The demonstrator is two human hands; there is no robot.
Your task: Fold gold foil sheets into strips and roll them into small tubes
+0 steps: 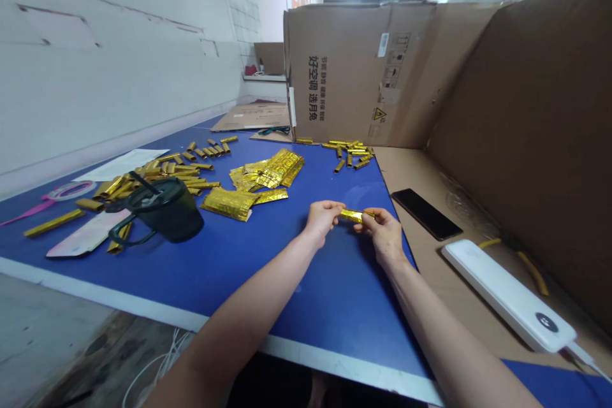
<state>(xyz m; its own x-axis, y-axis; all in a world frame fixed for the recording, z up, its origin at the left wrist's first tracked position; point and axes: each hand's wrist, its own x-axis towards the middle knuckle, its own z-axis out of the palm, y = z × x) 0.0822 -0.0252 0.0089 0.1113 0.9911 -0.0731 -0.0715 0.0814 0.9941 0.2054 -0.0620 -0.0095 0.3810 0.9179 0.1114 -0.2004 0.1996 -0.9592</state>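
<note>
A narrow strip of shiny gold foil paper (352,215) is stretched between my two hands, just above the blue table. My left hand (323,220) pinches its left end with thumb and fingers. At the other end my right hand (385,233) grips it between thumb and fingers, partly hiding it. Flat gold foil sheets (282,169) lie in a loose stack ahead and to the left, with a thicker gold bundle (228,203) in front. Beyond my hands, several small rolled gold tubes (351,152) are scattered by the cardboard.
A dark green mug (174,213) with a straw stands left among many gold tubes (165,169). Pink scissors or tape (67,191) lie farther left. On cardboard at right rest a black phone (426,213) and a white power bank (507,293). A tall cardboard box (354,76) walls the back.
</note>
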